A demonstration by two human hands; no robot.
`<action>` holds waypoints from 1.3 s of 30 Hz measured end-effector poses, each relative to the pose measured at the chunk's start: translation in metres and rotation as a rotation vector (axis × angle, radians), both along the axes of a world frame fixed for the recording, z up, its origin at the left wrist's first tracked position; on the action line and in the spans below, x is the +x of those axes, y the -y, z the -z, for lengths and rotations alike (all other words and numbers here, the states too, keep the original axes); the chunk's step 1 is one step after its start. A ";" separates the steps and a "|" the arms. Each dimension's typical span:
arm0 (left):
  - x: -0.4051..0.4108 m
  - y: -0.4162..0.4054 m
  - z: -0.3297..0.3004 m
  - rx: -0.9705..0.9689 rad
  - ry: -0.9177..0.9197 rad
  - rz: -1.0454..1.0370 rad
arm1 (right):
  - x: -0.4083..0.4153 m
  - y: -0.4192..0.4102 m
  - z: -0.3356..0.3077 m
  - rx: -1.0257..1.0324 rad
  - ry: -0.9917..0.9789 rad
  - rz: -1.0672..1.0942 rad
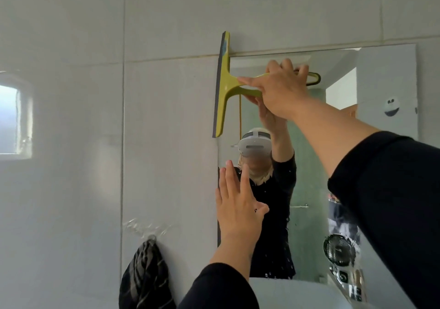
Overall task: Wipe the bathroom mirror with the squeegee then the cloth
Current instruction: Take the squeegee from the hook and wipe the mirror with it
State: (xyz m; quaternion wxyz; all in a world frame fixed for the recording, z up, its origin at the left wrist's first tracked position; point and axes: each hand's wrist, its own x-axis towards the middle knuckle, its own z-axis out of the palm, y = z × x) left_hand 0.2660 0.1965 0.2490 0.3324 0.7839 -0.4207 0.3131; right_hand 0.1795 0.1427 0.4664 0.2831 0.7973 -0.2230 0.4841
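Note:
The mirror (316, 170) hangs on the tiled wall, right of centre. A yellow-green squeegee (225, 87) with a grey rubber blade stands with its blade upright along the mirror's top left edge, overlapping the wall tiles. My right hand (278, 89) grips its handle from the right. My left hand (238, 204) is open, fingers together, flat against the mirror's left edge lower down. A dark striped cloth (145, 277) hangs from a hook on the wall, below and left of the mirror.
A white basin rim (292, 294) shows below the mirror. Chrome fittings (340, 251) sit at the lower right. A small window (12, 118) is in the left wall. The mirror reflects a person in black and a doorway.

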 end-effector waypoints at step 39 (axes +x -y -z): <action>-0.043 0.034 0.002 -0.050 -0.074 -0.003 | -0.170 0.086 0.043 0.191 0.060 0.181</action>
